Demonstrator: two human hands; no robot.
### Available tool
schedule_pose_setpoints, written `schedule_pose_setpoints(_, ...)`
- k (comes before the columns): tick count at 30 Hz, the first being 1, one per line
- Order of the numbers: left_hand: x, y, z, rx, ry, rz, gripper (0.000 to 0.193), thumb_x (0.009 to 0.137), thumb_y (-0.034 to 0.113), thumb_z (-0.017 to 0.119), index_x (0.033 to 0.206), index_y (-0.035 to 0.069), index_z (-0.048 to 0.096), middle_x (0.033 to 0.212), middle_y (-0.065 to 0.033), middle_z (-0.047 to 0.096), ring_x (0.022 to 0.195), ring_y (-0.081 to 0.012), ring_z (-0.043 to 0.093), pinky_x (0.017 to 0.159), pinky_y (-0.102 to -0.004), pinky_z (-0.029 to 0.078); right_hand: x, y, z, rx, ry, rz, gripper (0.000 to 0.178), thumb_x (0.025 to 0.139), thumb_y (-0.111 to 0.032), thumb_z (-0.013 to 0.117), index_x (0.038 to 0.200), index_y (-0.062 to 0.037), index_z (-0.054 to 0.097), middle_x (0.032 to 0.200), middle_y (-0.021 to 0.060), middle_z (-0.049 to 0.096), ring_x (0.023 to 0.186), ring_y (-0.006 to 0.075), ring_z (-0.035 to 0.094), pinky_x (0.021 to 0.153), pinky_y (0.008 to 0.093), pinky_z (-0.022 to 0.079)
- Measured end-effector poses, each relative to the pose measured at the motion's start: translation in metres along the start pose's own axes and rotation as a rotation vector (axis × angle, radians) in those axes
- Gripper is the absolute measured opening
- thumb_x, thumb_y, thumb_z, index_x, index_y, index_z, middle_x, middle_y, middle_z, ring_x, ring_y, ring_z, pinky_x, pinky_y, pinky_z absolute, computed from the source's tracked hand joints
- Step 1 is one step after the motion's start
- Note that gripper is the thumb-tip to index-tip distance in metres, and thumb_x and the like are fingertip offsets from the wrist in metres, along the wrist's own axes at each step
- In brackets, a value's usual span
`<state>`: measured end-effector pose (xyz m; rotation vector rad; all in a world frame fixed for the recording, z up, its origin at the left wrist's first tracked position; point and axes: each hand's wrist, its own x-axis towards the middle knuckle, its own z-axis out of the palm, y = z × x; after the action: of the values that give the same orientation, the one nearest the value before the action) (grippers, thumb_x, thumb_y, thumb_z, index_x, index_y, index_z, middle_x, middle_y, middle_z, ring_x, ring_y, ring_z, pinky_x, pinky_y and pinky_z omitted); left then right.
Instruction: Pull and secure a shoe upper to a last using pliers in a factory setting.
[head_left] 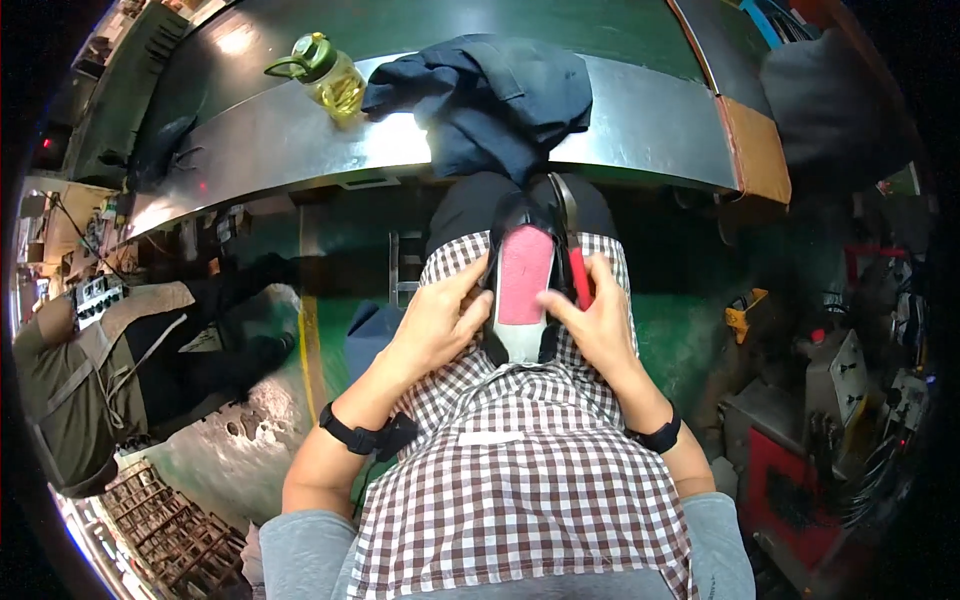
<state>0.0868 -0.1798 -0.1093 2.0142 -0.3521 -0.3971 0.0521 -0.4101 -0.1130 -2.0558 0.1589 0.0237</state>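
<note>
A black shoe (514,215) lies on my lap with its underside up, showing a pink panel (525,275) and a pale heel section. My left hand (440,322) grips the shoe's left edge, thumb and fingers bent against the black upper. Along the shoe's right side run red-handled pliers (578,275), their metal end pointing away from me. My right hand (603,322) has its fingers round the red handle, and its thumb rests at the pink panel's right edge. The far sides of both hands' fingers are hidden.
A metal-edged bench (660,122) crosses ahead of my knees. On it are a crumpled dark blue cloth (490,95) and a green-lidded bottle (330,78). Another person (110,370) works at the left. Machinery (800,420) stands at the right, a rusty metal rack (160,520) lower left.
</note>
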Motion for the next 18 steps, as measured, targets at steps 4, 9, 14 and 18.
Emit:
schedule_pose_setpoints(4,-0.003,-0.029,0.001,0.011,0.017,0.107,0.051,0.092,0.016,0.062,0.139,0.001,0.052,0.096,-0.0204,0.069,0.088,-0.0344,0.070,0.079,-0.0393,0.054,0.011,0.008,0.000,0.176,0.002,-0.009,0.024,0.090,-0.015,0.073,0.091,0.0008,0.055,0.073,0.0002,0.049,0.068,0.0077,0.042,0.060,0.0261,0.038)
schedule_pose_setpoints(9,0.009,0.007,0.011,0.039,0.250,0.147,0.057,0.088,0.022,0.070,0.140,0.008,0.052,0.125,-0.0198,0.060,0.106,-0.0352,0.064,0.087,-0.0398,0.053,0.006,0.004,-0.007,0.174,-0.012,-0.033,0.024,0.089,-0.015,0.074,0.091,-0.0001,0.055,0.074,-0.0011,0.048,0.069,0.0074,0.041,0.060,0.0257,0.037)
schedule_pose_setpoints(14,0.050,0.008,-0.003,0.154,0.270,0.460,0.045,0.087,0.010,0.072,0.130,0.002,0.061,0.126,-0.0194,0.063,0.115,-0.0311,0.064,0.093,-0.0359,0.054,0.014,0.000,-0.005,0.111,-0.015,-0.051,0.021,0.089,-0.012,0.073,0.098,0.0008,0.058,0.078,0.0012,0.054,0.072,0.0087,0.047,0.065,0.0258,0.042)
schedule_pose_setpoints(18,0.065,0.002,-0.006,0.320,0.345,0.618,0.034,0.086,0.007,0.070,0.119,0.000,0.065,0.113,-0.0185,0.069,0.109,-0.0321,0.067,0.093,-0.0382,0.055,0.036,-0.011,0.001,0.118,0.068,-0.076,0.024,0.087,-0.008,0.071,0.106,0.0022,0.061,0.092,0.0100,0.068,0.082,0.0153,0.063,0.076,0.0295,0.051)
